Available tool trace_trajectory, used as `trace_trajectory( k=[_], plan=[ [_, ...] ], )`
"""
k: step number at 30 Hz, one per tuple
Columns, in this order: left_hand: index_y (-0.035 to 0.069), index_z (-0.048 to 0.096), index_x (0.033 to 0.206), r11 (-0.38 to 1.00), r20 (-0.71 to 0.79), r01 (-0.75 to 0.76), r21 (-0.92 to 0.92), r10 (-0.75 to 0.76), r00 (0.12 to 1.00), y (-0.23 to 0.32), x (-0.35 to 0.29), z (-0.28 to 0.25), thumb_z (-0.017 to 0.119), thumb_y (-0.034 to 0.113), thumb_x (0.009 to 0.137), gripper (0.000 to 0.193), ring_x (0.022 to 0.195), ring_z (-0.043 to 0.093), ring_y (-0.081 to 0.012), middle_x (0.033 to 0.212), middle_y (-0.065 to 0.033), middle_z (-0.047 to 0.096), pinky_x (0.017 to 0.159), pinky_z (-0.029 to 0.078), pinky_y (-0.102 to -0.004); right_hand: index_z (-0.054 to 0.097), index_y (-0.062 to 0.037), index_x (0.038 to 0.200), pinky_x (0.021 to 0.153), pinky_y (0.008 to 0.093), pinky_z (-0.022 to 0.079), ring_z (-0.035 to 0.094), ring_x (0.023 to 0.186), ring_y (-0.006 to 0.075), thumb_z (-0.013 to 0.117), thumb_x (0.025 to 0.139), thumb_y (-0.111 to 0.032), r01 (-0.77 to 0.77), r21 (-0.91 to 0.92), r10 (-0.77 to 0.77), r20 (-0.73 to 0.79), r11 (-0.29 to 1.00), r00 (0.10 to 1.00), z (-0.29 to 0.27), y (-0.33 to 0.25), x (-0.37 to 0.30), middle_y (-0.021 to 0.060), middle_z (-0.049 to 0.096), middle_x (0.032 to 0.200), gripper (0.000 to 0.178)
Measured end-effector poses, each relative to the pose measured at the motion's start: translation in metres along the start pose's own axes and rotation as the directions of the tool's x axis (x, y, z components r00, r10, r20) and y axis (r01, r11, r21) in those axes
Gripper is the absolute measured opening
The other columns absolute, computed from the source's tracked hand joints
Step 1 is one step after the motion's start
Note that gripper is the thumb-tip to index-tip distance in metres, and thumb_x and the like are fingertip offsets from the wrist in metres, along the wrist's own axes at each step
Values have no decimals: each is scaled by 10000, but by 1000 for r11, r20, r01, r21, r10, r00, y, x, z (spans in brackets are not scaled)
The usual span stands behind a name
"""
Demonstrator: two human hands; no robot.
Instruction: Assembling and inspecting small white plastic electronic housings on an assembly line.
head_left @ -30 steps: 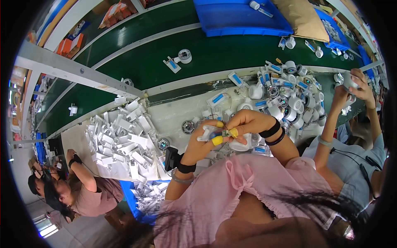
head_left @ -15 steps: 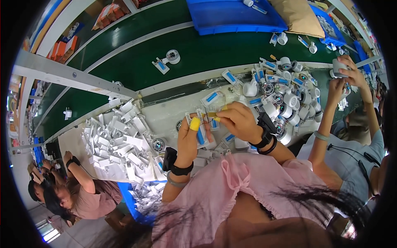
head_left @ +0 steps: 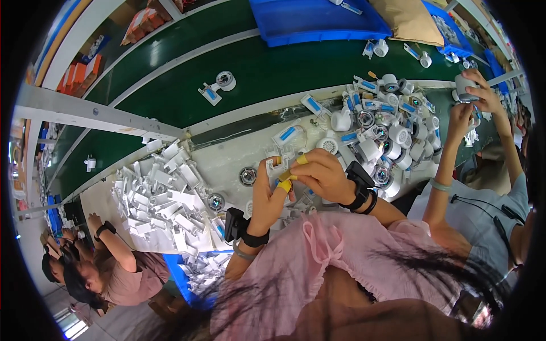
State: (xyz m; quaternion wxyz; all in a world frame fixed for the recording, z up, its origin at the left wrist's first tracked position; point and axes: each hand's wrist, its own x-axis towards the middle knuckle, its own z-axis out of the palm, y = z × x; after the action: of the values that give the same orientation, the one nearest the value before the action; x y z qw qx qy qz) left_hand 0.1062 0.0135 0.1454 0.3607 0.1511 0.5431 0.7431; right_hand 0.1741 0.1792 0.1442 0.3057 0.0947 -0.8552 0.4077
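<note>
1. Against the near edge of the bench (head_left: pixel 222 149), left of the person, sits a blue bin (head_left: pixel 174 270) of white parts.
2. Above that edge, the left hand (head_left: pixel 266 200) has fingers and thumb closed around a white plastic housing (head_left: pixel 275 166).
3. The right hand (head_left: pixel 327 177) has its fingertips together, pinching a small gold-coloured piece (head_left: pixel 284 175) just beside the housing.
4. White plastic pieces (head_left: pixel 165 199) heap toward the bench's left end; round-headed white units (head_left: pixel 369 149) crowd its right side.
5. Past the far edge, a blue tray (head_left: pixel 313 23) rests on green surfacing (head_left: pixel 159 105).
</note>
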Motion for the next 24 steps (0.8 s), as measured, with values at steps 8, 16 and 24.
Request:
trace_trajectory(
  k=[8, 16, 24],
  plan=[
    [-6, 389, 1235, 991, 10, -46, 125, 45, 999, -4, -1, 2, 453, -30, 829, 412, 649, 544, -105, 959, -99, 559, 540, 459, -230, 699, -80, 968, 675, 335, 470, 584, 778, 253, 754, 695, -10, 20, 0, -20, -37, 1000, 999, 0, 4, -3, 64, 617, 927, 288],
    [-3, 411, 1218, 988, -7, -29, 152, 31, 1000, -5, -5, 4, 469, -15, 839, 383, 626, 541, -94, 941, -89, 562, 542, 454, -220, 701, -99, 952, 635, 338, 466, 563, 736, 256, 758, 690, -48, 36, -35, -38, -49, 999, 998, 2, 4, -6, 59, 581, 872, 273],
    [-7, 411, 1269, 981, 58, -79, 175, 70, 996, -4, -9, -1, 499, 68, 898, 389, 653, 561, -101, 932, -68, 562, 535, 448, -219, 687, -95, 945, 646, 348, 462, 559, 738, 267, 753, 679, -39, 40, -52, -43, -52, 998, 998, 4, -2, -6, 60, 573, 861, 280]
  ],
)
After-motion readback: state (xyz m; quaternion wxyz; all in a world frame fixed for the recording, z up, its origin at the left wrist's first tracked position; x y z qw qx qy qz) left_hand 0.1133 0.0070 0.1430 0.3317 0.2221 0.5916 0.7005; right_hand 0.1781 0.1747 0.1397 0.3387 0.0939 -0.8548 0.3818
